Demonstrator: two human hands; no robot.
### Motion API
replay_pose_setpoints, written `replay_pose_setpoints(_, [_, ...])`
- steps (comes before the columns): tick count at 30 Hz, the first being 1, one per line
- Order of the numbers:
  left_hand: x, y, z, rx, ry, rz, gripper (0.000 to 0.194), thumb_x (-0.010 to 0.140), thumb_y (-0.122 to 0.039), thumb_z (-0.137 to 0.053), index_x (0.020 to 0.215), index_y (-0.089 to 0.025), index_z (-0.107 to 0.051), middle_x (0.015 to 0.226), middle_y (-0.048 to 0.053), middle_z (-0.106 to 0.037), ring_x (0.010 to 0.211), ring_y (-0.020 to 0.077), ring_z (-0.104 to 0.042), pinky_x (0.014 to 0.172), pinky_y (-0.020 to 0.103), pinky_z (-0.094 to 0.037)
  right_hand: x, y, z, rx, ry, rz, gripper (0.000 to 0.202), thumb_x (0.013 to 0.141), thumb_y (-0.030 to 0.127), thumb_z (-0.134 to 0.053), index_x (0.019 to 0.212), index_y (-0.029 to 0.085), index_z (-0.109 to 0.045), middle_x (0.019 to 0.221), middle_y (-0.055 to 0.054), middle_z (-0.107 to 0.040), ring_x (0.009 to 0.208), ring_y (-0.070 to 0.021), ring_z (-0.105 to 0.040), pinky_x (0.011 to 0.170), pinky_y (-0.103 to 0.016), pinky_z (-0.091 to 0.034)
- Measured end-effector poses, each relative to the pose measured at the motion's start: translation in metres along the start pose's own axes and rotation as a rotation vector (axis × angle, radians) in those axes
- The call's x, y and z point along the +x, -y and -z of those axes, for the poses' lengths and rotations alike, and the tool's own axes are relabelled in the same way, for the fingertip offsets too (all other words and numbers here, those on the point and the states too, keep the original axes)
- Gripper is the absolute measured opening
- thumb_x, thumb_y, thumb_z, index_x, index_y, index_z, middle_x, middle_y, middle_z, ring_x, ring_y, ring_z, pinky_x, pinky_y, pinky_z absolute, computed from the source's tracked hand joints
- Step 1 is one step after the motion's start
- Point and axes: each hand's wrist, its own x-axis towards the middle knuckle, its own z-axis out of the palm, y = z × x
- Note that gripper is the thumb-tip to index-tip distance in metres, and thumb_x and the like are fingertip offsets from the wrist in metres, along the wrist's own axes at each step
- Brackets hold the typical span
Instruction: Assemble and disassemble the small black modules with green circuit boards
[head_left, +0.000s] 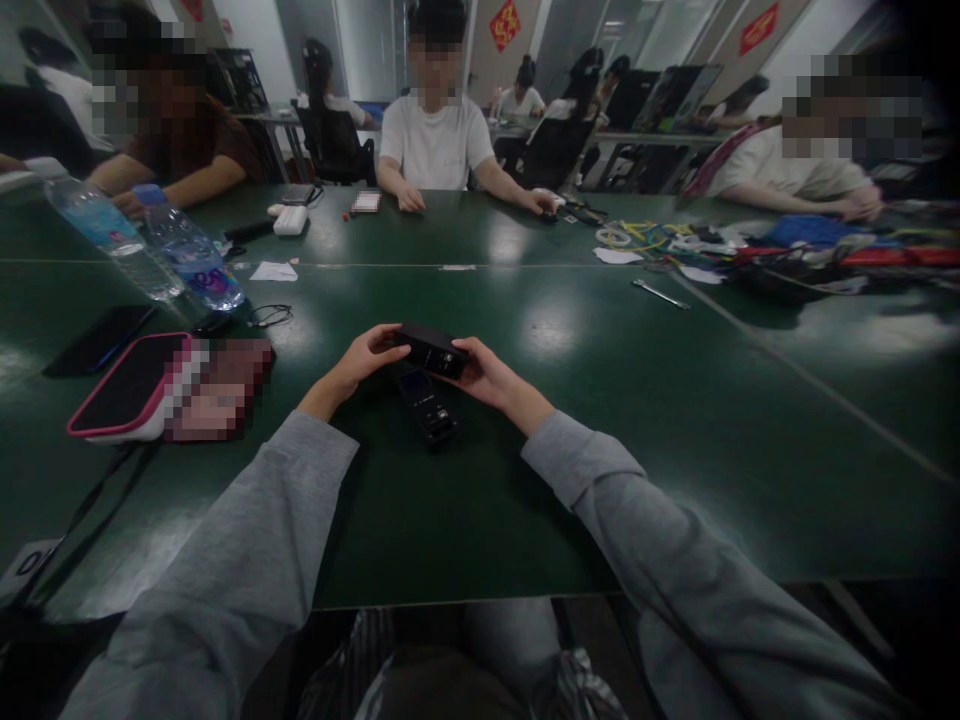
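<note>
A small black box point(430, 349) with pale printing on its near side is gripped at both ends, just above the green table point(495, 500). My left hand point(369, 357) closes on its left end, thumb along the near edge. At the right end, my right hand point(484, 372) holds it with thumb on top and fingers underneath. Below the box, a black handheld device point(427, 405) with a small dark screen and light markings lies on the table, its far end partly covered by the box. Whether box and device touch, I cannot tell.
On the left are a pink-edged case point(131, 385), a dark phone point(101, 338) and two water bottles point(191, 255). A wrench point(660, 293) and a heap of cables point(787, 250) lie at the right. A person in a white shirt point(435, 145) sits opposite; others sit at both sides.
</note>
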Motion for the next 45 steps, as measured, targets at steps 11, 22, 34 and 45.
replay_pose_setpoints(11, [-0.001,-0.004,-0.004,-0.017,-0.049,0.051,0.053,0.068,-0.045,-0.084,0.109,-0.016,-0.066,0.114,0.009,-0.07,0.109,0.0237,-0.064,0.102,0.04,-0.046,0.004,-0.004,0.001,-0.031,-0.025,0.041,0.014,0.083,0.028,-0.067,0.093,0.019,-0.062,0.091,-0.002,-0.067,0.092,-0.016,-0.063,0.095,-0.035,-0.055])
replay_pose_setpoints(22, [-0.001,-0.002,-0.007,-0.048,-0.092,0.086,0.05,0.074,-0.054,-0.078,0.102,-0.015,-0.067,0.101,0.008,-0.07,0.091,0.0185,-0.065,0.09,0.034,-0.049,0.006,-0.006,0.001,-0.101,-0.007,0.06,0.018,0.085,0.034,-0.072,0.093,0.021,-0.063,0.096,-0.002,-0.067,0.096,-0.0158,-0.063,0.096,-0.033,-0.054])
replay_pose_setpoints(34, [-0.002,-0.003,-0.009,-0.045,-0.131,0.07,0.047,0.076,-0.057,-0.075,0.096,-0.016,-0.065,0.089,0.005,-0.068,0.081,0.017,-0.064,0.084,0.033,-0.049,0.01,-0.011,0.004,-0.28,0.079,0.181,0.046,0.071,0.039,-0.087,0.108,0.018,-0.069,0.099,-0.004,-0.071,0.087,-0.0145,-0.065,0.084,-0.027,-0.056])
replay_pose_setpoints(45, [0.002,0.005,-0.008,-0.012,-0.163,0.048,0.048,0.082,-0.06,-0.069,0.104,-0.018,-0.061,0.107,0.009,-0.069,0.099,0.0216,-0.065,0.091,0.035,-0.05,0.004,-0.011,-0.002,-0.312,0.025,0.215,0.036,0.075,0.04,-0.083,0.102,0.02,-0.069,0.097,-0.003,-0.07,0.084,-0.0145,-0.064,0.083,-0.029,-0.054])
